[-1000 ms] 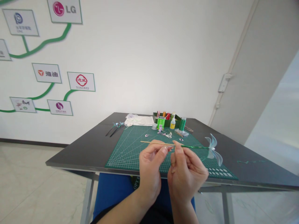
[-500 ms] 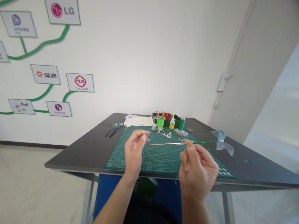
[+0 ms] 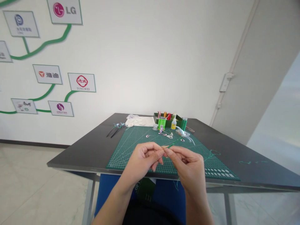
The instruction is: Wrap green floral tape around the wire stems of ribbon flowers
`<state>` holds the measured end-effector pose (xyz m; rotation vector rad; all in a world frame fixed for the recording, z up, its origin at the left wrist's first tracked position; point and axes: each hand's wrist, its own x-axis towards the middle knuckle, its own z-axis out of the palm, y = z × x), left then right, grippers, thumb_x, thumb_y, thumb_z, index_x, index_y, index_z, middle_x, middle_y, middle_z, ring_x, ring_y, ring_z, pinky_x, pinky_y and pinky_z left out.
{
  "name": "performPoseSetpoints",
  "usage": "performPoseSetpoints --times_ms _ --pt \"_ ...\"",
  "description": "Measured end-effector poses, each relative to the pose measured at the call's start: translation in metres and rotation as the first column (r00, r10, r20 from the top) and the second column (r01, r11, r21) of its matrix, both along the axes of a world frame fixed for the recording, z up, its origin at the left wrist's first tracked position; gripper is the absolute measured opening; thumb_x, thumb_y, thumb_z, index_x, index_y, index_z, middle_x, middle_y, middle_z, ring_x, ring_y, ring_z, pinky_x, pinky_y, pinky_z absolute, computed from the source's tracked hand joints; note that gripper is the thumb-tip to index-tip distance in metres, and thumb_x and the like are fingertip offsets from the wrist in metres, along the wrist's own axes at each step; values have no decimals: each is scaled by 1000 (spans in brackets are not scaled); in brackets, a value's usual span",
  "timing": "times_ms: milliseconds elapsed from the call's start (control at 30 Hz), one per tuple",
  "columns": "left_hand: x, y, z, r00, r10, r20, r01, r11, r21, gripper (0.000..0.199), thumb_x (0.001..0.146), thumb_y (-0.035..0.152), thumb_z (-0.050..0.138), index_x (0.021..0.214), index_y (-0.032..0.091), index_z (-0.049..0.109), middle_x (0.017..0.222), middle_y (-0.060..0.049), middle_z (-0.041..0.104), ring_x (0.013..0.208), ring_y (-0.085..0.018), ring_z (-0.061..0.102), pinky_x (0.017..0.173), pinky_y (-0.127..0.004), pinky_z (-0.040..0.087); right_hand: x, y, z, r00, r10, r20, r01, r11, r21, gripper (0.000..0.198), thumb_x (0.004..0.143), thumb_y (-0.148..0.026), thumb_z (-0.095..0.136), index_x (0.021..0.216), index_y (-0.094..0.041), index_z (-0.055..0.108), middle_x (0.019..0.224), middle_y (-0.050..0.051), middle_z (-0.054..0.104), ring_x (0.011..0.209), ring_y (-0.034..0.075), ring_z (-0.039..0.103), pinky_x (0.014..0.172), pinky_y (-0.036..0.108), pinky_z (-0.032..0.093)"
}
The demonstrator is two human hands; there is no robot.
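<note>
The left hand [image 3: 144,156] and right hand [image 3: 188,160], fingertips closed, pinch the green stem [image 3: 174,143]: seemingly light, stiff, best gripped below its fragile-looking petals [image 3: 190,139].

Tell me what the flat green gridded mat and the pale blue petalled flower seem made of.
The mat: probably matte plastic, showing printed lines and little glare. The flower: perhaps sheer fabric or film, maybe faintly glossy; its petals look thin, translucent.

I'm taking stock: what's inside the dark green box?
In the box, a red spool and an orange spool show; its front wall, the green can and the bottle hide its floor.
</note>
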<state>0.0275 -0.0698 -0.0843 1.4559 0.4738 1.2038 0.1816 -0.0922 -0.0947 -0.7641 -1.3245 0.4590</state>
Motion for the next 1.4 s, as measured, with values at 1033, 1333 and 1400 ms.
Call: performPoseSetpoints --times_ms 1033,1333,1400 --pt "3 1 1 993 71 98 -67 997 -46 39 70 44 98 75 16 72 60 2 61 50 -6 39 49 -20 27 9 -13 4 992 62 108 -50 993 -105 29 90 -32 72 99 -11 91 47 -7 34 44 7 22 41 21 13" --pt "6 3 2 993 14 113 -12 1000 -16 47 83 57 87 73 15 68 66 -1 63 51 -7 39 51 -23 25 12 -13 4 989 74 124 -60 992 -111 31 93 -33 71 103 -11 90 45 -7 36 40 7 24 39 22 13" --pt "7 4 1 992 38 120 -36 999 -17 47 82 57 87 74 14 69 65 0 62 51 -7 38 52 -23 26 13 -14 3 988 73 139 -56 991 -125 33 95 -33 69 108 -10 90 46 -8 34 41 7 23 40 22 12"
